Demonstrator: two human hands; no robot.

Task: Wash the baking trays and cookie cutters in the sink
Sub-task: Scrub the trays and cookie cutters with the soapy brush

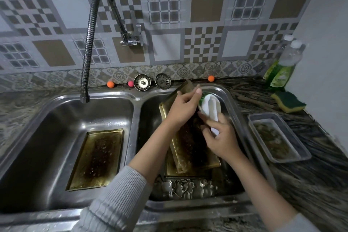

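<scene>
In the right basin of the steel double sink (pixel 138 98), a dark, gold-rimmed baking tray (pixel 190 149) leans tilted, its far end up on the sink's back rim. My left hand (pixel 183 108) grips the tray's upper part. My right hand (pixel 221 139) holds a white-handled scrub brush (pixel 210 108) with green bristles against the tray. Another gold tray (pixel 170 170) lies flat beneath it. A third tray (pixel 97 158) lies flat in the left basin. Several metal cookie cutters (pixel 180 187) sit at the right basin's near end.
A flexible tap (pixel 88 43) hangs over the left basin, no water running. Two sink strainers (pixel 142 82) and small coloured balls sit on the back ledge. On the right counter stand dish soap bottles (pixel 283 68), a yellow-green sponge (pixel 289 101) and a clear container (pixel 276 137).
</scene>
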